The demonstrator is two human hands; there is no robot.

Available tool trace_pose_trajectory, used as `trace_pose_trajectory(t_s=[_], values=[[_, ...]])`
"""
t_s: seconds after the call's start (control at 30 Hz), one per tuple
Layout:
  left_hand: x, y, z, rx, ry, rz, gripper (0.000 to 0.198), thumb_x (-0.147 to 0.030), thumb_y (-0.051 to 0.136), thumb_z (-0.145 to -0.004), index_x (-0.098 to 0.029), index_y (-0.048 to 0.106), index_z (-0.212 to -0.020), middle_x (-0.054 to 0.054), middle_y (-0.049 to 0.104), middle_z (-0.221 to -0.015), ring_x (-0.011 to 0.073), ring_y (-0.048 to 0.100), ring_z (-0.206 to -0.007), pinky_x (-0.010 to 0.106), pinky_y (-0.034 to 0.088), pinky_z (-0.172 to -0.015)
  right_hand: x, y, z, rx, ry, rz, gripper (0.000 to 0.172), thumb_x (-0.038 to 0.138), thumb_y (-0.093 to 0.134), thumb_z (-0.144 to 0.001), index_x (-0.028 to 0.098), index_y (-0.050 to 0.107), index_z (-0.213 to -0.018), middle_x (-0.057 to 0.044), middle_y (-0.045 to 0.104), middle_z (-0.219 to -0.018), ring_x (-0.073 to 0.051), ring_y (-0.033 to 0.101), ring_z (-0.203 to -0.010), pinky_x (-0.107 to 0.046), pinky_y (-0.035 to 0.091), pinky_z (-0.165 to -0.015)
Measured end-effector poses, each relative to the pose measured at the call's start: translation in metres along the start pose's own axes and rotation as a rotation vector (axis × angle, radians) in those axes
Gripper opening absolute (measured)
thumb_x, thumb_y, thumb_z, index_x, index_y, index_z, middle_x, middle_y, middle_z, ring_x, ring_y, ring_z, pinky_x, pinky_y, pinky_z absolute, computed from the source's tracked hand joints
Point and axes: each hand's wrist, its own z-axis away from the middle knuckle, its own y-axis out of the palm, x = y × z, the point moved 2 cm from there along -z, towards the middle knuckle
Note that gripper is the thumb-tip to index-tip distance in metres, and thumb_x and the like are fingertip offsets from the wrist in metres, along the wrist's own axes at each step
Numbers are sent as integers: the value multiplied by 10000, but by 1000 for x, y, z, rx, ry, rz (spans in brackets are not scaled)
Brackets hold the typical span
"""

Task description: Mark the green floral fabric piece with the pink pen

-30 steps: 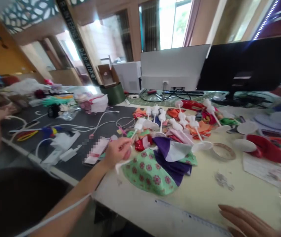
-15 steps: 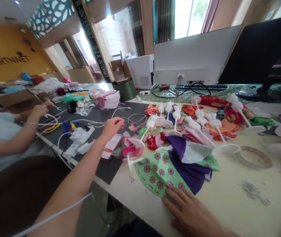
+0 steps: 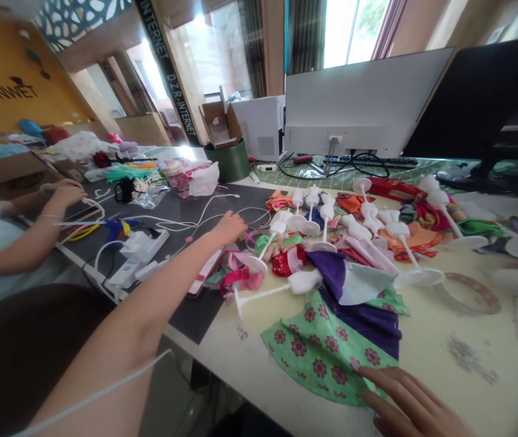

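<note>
My right hand (image 3: 411,400) lies on a small green garment (image 3: 318,349) printed with pink flowers, near the table's front edge. Its fingers are stretched out and rest on the cloth. A purple piece of cloth (image 3: 363,321) adjoins the green part. My left hand (image 3: 230,229) reaches to the left edge of the clothes pile, beside a thin white cable (image 3: 204,212). Its fingers are curled, and what they hold, if anything, is hidden. Just above the green cloth lies a white mini mannequin (image 3: 304,282) on its side, its stand toward the left.
Several white mannequins (image 3: 370,215) lie among colourful doll clothes. A tape roll (image 3: 470,293) and small silvery bits (image 3: 470,358) are at the right. Monitors (image 3: 345,109) stand behind. A phone (image 3: 204,273) and power strip (image 3: 143,252) lie left, near another person's arm (image 3: 17,246).
My right hand has slid right and toward me, and the green cloth has shifted with it, uncovering the mannequin. My left hand has moved right toward the clothes pile.
</note>
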Motion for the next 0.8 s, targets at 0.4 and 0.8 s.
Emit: trace_pose_trajectory(t_s=[0.4,0.8], values=[[-6,-92,24,-79,-41,-137,306,-84,406,-818,-98,710,-847,147,698,-791,256,629,-816,479,330,-953,-1,-12,-58,58,86,-256,300,99,396,-883,205,614,-1059,-80,695,-1036,-195,654,-922,-324,546,-775],[-253,-50,96,164,369,490,266,-337,472,-904,-159,666,-941,63,696,-699,182,627,-582,268,419,-526,5,-9,-54,52,410,59,294,102,394,-867,145,582,-1089,-57,639,-756,-168,554,-618,-287,404,-591]])
